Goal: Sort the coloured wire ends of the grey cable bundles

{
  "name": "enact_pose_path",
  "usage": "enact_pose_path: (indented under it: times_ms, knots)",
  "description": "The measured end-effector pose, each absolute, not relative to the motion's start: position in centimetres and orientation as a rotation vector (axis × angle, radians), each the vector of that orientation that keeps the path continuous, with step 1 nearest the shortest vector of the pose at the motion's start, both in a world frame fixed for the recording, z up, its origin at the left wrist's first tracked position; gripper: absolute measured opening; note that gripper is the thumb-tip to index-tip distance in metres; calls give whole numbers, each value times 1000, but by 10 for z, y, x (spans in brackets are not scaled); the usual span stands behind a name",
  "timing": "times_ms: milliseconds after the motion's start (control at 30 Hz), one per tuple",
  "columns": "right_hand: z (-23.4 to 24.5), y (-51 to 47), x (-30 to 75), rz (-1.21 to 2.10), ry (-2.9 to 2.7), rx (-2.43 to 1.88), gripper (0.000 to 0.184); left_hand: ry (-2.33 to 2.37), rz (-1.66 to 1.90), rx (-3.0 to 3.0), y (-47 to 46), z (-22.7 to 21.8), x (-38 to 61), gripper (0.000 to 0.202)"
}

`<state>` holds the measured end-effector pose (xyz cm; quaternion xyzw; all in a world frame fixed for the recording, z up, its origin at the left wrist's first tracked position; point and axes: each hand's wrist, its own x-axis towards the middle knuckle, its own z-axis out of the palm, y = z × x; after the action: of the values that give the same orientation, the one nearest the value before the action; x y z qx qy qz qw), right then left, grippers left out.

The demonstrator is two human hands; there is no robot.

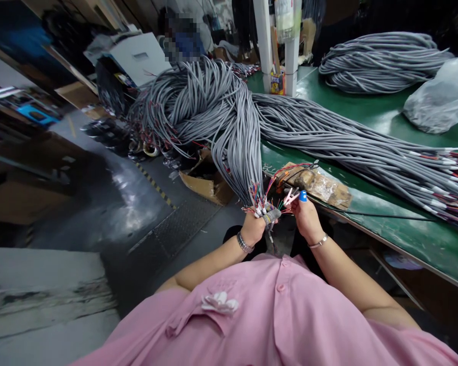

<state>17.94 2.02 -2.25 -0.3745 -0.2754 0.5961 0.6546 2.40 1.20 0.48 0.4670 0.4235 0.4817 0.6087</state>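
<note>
My left hand [254, 227] is closed around the end of a grey cable, near several white-banded ends with thin coloured wires [256, 195] fanning out. A grey finger cover [272, 217] is on one of its fingers. Just to the right, my right hand [307, 217] has a blue cover [303, 196] on a fingertip and pinches a small pink two-pronged tool [290, 196], whose exact kind I cannot make out. The tool is close to the loose wire ends. A large bundle of grey cables [236, 132] hangs down over the table edge to my left hand.
More grey cables [339, 134] lie across the green table [389, 239], beside a worn wooden block [316, 185]. A cable coil [381, 63] and a clear plastic bag [440, 96] are at the back right. A cardboard box [204, 185] stands below the bundle, near a white post [263, 40].
</note>
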Motion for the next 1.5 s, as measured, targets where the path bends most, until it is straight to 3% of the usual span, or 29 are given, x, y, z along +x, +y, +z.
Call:
enact_pose_path:
  times_ms: [467,600,767,967,1133,1300,1433,1500]
  knots:
    - [-11,28,171,1519,-268,-706,32,1046,1059,1188,15,11,29,31]
    - [-11,25,172,1593,-248,-678,39,1024,1073,1144,14,8,26,31]
    - [-15,18,183,1770,-344,-628,51,990,1114,1111,11,0,15,29]
    - [-12,5,190,1924,-655,-742,37,985,1066,1306,8,-1,2,26]
    - [-10,-4,178,1594,-1008,-908,22,1009,926,1694,10,2,0,24]
    - [-11,-13,173,904,-1528,-1002,12,1141,719,2045,14,-7,-2,19]
    - [-6,-20,177,569,-1762,-1103,15,1081,714,1963,14,-4,-2,17]
    - [-5,-24,180,527,-1759,-1105,25,1027,814,1788,13,0,-2,18]
